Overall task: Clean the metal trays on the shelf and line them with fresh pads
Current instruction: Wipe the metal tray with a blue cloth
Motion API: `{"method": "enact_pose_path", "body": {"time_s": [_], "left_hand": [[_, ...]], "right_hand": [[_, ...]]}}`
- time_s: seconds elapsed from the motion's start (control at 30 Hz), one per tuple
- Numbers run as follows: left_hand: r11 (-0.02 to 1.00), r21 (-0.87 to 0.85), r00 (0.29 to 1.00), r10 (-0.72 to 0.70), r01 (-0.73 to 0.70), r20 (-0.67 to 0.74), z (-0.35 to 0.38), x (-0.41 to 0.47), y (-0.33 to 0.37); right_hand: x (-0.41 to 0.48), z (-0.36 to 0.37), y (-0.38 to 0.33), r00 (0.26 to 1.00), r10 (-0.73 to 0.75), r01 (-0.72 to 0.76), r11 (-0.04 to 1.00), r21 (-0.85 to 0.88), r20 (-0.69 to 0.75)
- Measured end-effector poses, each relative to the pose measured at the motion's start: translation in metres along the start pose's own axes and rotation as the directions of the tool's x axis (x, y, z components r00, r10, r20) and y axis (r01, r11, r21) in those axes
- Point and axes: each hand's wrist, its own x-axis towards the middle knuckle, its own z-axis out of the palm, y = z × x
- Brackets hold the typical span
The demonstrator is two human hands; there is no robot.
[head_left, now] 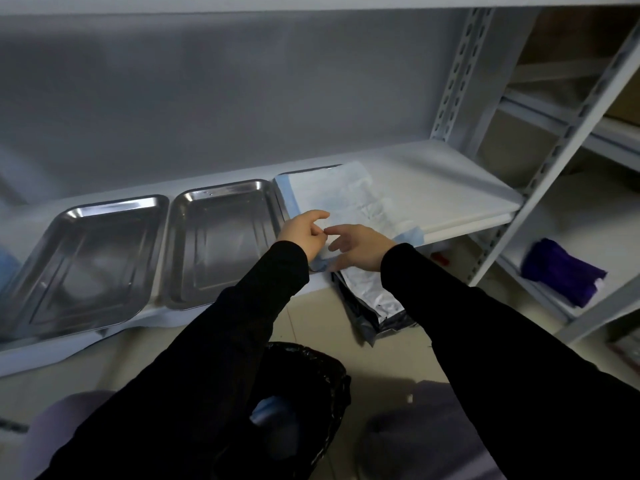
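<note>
- The white shelf (450,188) runs across the view and carries all the work, with 3 tray places in a row from left to right.
- The left tray (86,258) and the middle tray (221,244) lie side by side, bare and shiny, with no pad in them. We judge them wiped but not yet lined; we cannot confirm that they are clean.
- The pad (332,192), white with a blue border, lies spread at the right of the row, its near edge hanging over the shelf front. We take it that a 3rd tray sits under it, but almost all of it is covered.
- A bin (311,368) lined with a black bag stands on the floor below. Something blue lies inside, too dark to name.
- A crumpled wrapper (370,299) lies on the floor under the pad's edge.
- The right hand (363,249) rests on the pad's near edge, its grip wide, fingers spread.
- The left hand (303,233) has its fingers curled over the pad; we cannot tell whether its grip pinches the pad.
- So about 1 of 3 linings is in hand, and 2 remain.
</note>
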Motion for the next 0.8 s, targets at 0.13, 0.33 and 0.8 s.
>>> {"method": "enact_pose_path", "body": {"time_s": [0.13, 0.33, 0.8], "left_hand": [[1.000, -0.002, 1.000, -0.010, 0.010, -0.011, -0.001, 0.002, -0.003], [0.999, -0.010, 0.999, -0.034, 0.034, 0.011, -0.006, 0.001, -0.007], [0.995, 0.099, 0.992, 0.007, -0.020, 0.129, -0.010, 0.007, 0.001]], "right_hand": [[0.007, 0.002, 0.002, 0.999, -0.009, 0.011, 0.998, -0.060, 0.044], [0.013, 0.002, 0.002, 0.997, -0.040, 0.039, 0.999, -0.013, -0.067], [0.028, -0.009, -0.008, 0.899, -0.161, 0.274, 0.932, 0.237, -0.406]]}}
